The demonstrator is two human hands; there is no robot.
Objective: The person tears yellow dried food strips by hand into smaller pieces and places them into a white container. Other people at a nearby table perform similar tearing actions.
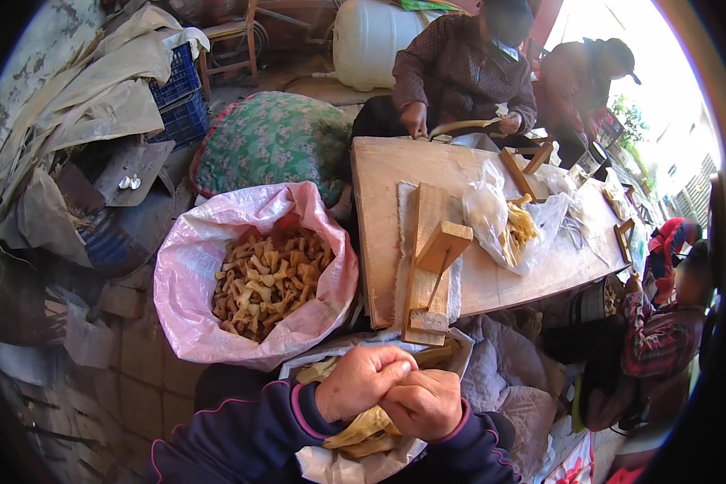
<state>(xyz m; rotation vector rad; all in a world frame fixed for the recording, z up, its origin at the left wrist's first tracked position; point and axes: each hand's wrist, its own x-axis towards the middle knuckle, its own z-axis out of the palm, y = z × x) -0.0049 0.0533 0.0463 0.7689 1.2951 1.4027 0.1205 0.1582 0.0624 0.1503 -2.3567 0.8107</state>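
My left hand (366, 381) and my right hand (423, 402) are pressed together over an opened whitish sack (345, 463) at my lap. Both have curled fingers, and the left thumb lies against the right fist. Whatever may be between the fingers is hidden. Right below them, yellowish dried strips (366, 432) lie in the sack, with more showing past the knuckles. Just beyond stands a wooden jig (426, 272) with upright blocks and a thin metal rod. To the left, a pink woven sack (181, 290) holds many short knotted-looking tan pieces (272, 278).
A wooden board table (387, 175) bears plastic bags (484, 193) with yellowish strips and other wooden jigs (523, 172). Across it sits a person (460, 66) holding a strip; others work at right. A green floral sack (272, 139) and blue crates (181, 97) stand at left.
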